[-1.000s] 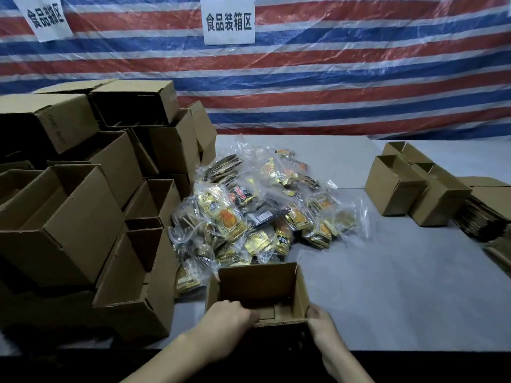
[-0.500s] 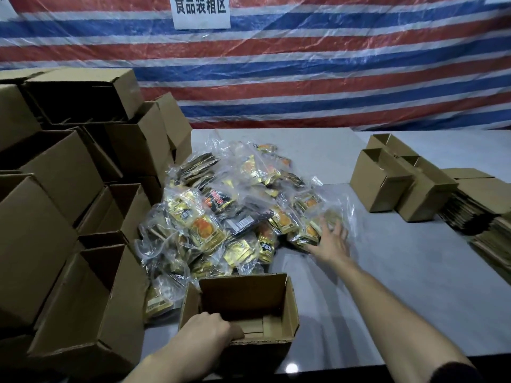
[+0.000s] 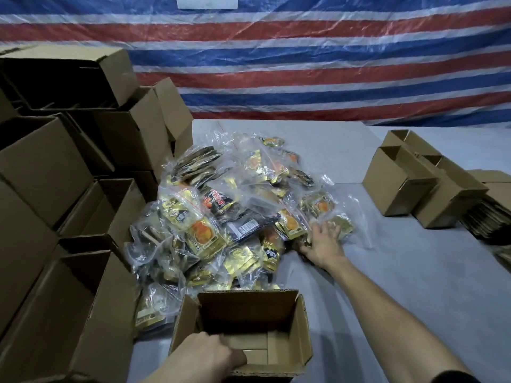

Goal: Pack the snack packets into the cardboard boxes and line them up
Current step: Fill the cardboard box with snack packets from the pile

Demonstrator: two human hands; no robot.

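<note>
An open cardboard box [image 3: 287, 324] stands at the table's near edge, and I see nothing inside it. My left hand [image 3: 204, 357] grips its near left wall. Behind it lies a heap of snack packets [image 3: 221, 214] in clear plastic bags, gold, orange and black. My right hand [image 3: 322, 241] reaches out to the heap's right edge, fingers spread over a bagged gold and orange packet [image 3: 320, 214]. Whether the fingers have closed on it I cannot tell.
Stacked open cardboard boxes [image 3: 69, 167] fill the left side, up against the heap. At the right stand two small boxes [image 3: 398, 186] and a pile of flattened cartons [image 3: 492, 217]. The grey table [image 3: 414, 286] meets a striped tarpaulin wall [image 3: 304, 64] at the back.
My right hand left the box's right wall and reached forward to the heap's right edge, where it now rests. My left hand stayed on the box. The camera moved closer.
</note>
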